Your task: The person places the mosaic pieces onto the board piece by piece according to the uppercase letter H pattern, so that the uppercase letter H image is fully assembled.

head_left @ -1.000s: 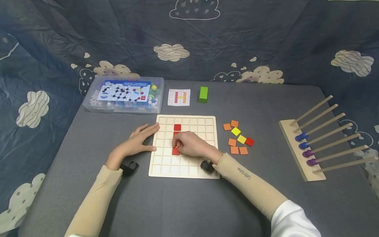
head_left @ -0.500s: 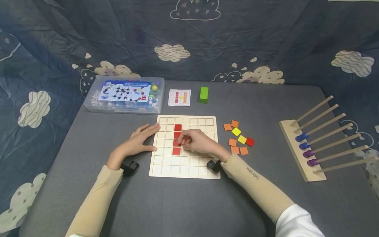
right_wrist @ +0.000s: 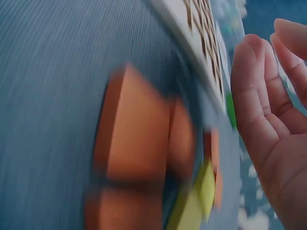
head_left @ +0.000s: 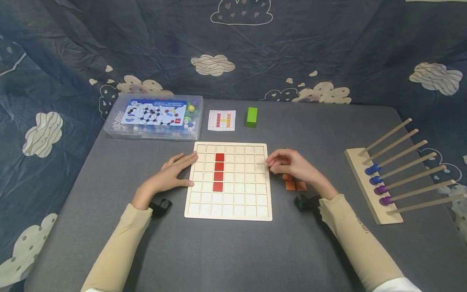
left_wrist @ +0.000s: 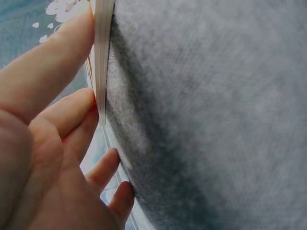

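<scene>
My left hand (head_left: pixel 168 175) touches the left edge of a wooden grid board (head_left: pixel 240 198) with straight fingers and thumb. In the left wrist view, its fingertips meet the board's edge (left_wrist: pixel 101 62). A column of red square tiles (head_left: pixel 219 166) lies in the board's cells. Just off the board's right edge, my right hand (head_left: pixel 293 165) hovers with loosely bent fingers and nothing between them. Beneath it lie several orange tiles (head_left: pixel 290 185), partly covered in the head view. The right wrist view shows orange tiles (right_wrist: pixel 136 132) and yellow tiles (right_wrist: pixel 184 211) beside the hand.
Behind the board lie a small pattern card (head_left: pixel 221 121) and a green block (head_left: pixel 251 117). A clear plastic box (head_left: pixel 153 132) of model parts stands at back left. At right is a wooden peg rack (head_left: pixel 372 186) with blue and purple beads on slanting pegs.
My right hand has left the red tiles and moved right, off the board to above the loose tiles. The column of red tiles is now fully visible. My left hand has stayed in place.
</scene>
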{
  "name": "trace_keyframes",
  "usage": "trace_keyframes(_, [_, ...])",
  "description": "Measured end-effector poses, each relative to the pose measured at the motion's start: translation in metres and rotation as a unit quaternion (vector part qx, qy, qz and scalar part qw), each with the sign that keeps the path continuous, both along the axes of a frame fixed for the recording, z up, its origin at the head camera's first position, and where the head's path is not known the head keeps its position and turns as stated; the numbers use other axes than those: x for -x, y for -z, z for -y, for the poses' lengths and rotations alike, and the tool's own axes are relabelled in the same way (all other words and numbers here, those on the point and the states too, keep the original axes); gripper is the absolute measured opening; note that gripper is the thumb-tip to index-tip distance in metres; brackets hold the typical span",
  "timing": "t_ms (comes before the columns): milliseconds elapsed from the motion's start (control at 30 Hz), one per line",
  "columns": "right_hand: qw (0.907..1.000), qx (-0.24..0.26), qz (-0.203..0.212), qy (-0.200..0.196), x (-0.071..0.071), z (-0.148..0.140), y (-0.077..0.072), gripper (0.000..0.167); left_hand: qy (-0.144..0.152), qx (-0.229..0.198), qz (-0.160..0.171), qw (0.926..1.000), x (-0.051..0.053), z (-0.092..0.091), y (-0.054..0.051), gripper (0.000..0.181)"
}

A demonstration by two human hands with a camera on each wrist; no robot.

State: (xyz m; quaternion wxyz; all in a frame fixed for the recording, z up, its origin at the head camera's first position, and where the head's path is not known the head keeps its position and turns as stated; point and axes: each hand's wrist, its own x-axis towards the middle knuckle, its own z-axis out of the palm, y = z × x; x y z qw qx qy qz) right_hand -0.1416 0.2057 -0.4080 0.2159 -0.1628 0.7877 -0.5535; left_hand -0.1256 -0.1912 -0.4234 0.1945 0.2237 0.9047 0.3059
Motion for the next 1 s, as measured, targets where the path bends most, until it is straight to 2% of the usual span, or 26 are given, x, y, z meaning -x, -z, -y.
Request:
trace_keyframes(233, [0.9968, -0.037, -0.003, 0.071, -0.010, -0.050, 0.003, 0.029, 0.006, -0.003, 0.002, 1.0000, 0.000, 0.001, 0.000, 0.086])
trace_keyframes(467, [0.9913, -0.065, -0.006, 0.115, -0.021, -0.078, 0.005, 0.030, 0.005, -0.002, 0.002, 1.0000, 0.000, 0.000, 0.000, 0.086])
trace_keyframes(700, [0.9879, -0.093, -0.010, 0.124, -0.025, -0.086, 0.007, 0.031, 0.004, -0.001, 0.003, 1.0000, 0.000, 0.000, 0.000, 0.086])
trace_keyframes(1000, [0.9786, -0.157, -0.049, 0.123, -0.028, -0.084, 0.013, 0.033, 0.002, -0.005, 0.004, 1.0000, 0.000, 0.000, 0.000, 0.086])
